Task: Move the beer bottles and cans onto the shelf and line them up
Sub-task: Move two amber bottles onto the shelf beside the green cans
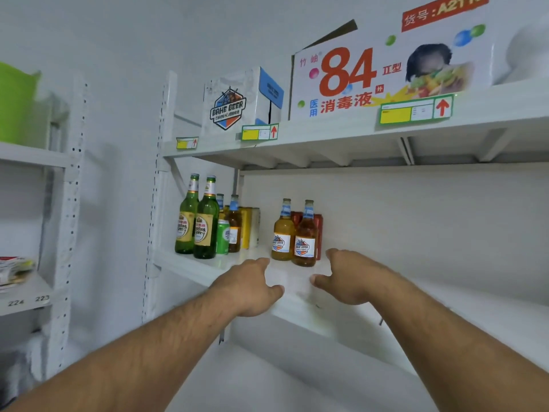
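Both bare forearms reach up toward the white shelf (208,272), and neither hand holds anything: the left hand (252,288) and the right hand (346,278) are spread open with fingers loosely extended, hovering at the shelf's front edge, just in front of and to either side of the two amber bottles. Those are a yellow-amber bottle (282,233) and a darker amber bottle (305,237) standing upright side by side, touching or nearly so, with red cans (318,226) partly hidden directly behind them. Further left on the same shelf, well apart from that pair, stands a second cluster: two tall green bottles (197,221) at the front, a green can (222,237) just beside them, a small brown bottle (234,224) with a blue neck label, another such bottle mostly hidden behind, and yellow and pale cans (249,227) at the back. The stretch of shelf to the right of the hands is bare. On the upper shelf (326,130) sit a Bahe Beer carton (237,102) and a large disinfectant box (380,72) marked 84, with green-framed price tags (416,110) clipped on the edge. A separate rack (68,185) at far left carries a green tub (16,105) and some packets.
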A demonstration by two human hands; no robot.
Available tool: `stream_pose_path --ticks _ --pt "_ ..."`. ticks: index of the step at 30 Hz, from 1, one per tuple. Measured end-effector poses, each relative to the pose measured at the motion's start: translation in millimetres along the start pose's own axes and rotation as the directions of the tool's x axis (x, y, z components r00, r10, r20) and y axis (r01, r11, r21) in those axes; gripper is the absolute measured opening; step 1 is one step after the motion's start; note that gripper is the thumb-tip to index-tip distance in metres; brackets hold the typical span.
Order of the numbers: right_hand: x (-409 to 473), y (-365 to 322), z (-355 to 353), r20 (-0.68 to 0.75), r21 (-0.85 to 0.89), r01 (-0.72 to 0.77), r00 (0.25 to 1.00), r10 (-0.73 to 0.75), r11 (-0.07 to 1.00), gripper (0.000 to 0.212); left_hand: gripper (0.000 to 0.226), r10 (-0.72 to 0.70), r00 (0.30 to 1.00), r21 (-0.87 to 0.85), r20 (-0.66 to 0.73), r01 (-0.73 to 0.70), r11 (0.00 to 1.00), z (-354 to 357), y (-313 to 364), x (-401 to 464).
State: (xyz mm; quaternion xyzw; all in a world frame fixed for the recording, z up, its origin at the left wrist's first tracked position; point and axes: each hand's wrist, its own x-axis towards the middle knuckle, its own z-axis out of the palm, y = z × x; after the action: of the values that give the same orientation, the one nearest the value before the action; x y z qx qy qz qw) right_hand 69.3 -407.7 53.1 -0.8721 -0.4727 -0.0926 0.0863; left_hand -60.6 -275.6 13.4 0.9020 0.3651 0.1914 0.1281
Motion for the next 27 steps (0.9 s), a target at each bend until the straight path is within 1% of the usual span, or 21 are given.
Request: stream_pose_path --ticks 4,10,16,21,27 --pt "32 7 8 -0.015 0.058 0.000 1.000 0.001 0.998 0.062 0.080 0.017 1.000 0.018 -0.010 -0.017 1.000 3 3 34" --pt "75 12 12 -0.006 0.073 0.021 1.000 -0.021 0.997 0.046 0.079 0.028 1.000 -0.010 -0.008 -0.028 1.000 8 -2 85" --pt "104 6 22 0.004 0.064 -0.005 1.000 0.005 0.998 0.046 0.071 0.088 0.996 -0.039 -0.011 -0.088 0.995 13 -14 128" --pt "127 -3 33 0.001 0.025 -0.085 0.996 0.085 0.996 0.052 0.068 0.149 0.989 -0.053 -0.004 -0.149 0.987 15 -33 167" --pt "159 -28 44 -0.016 -0.012 -0.195 0.981 0.195 0.981 0.051 0.062 0.259 0.965 -0.043 0.037 -0.258 0.965 19 -62 217"
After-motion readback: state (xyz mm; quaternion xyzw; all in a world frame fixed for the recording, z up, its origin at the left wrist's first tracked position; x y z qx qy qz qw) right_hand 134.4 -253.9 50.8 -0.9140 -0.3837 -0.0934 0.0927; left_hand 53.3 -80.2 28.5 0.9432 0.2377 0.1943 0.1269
